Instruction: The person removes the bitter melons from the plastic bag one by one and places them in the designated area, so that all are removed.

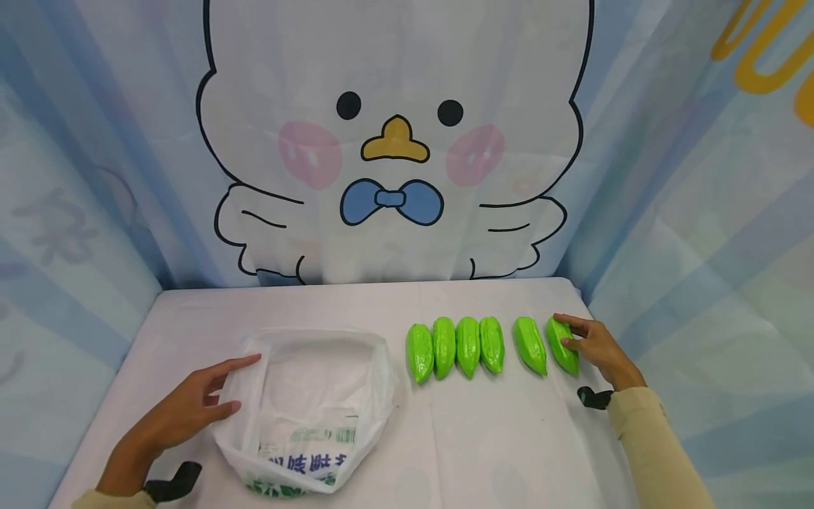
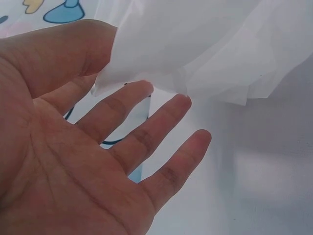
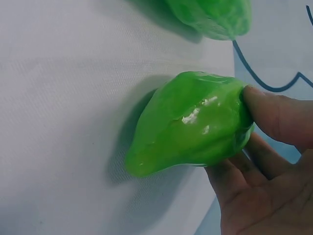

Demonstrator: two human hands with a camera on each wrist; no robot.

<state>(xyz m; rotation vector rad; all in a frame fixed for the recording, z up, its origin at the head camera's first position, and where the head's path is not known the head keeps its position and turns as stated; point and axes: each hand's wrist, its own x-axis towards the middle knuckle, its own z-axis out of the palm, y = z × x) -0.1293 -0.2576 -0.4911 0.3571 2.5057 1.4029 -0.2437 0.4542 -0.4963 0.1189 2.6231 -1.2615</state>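
Note:
In the head view my right hand (image 1: 600,350) holds the rightmost glossy green model fruit (image 1: 559,345), with thumb and fingers on opposite sides of it. The right wrist view shows this green model fruit (image 3: 190,127) close up, ridged and tapering to a blunt tip, with the thumb (image 3: 279,115) against its far end. My left hand (image 1: 181,406), fingers extended and spread, is at the left rim of a white plastic bag (image 1: 244,396) that lies with its mouth wide. In the left wrist view the bag (image 2: 161,49) partly covers the thumb tip and index finger.
Left of the held piece lies another green model fruit (image 1: 530,345), then a tight row of several more (image 1: 467,346). They lie on a white-covered table (image 1: 483,445). A printed curtain (image 1: 394,247) stands behind it, with curtains on both sides too.

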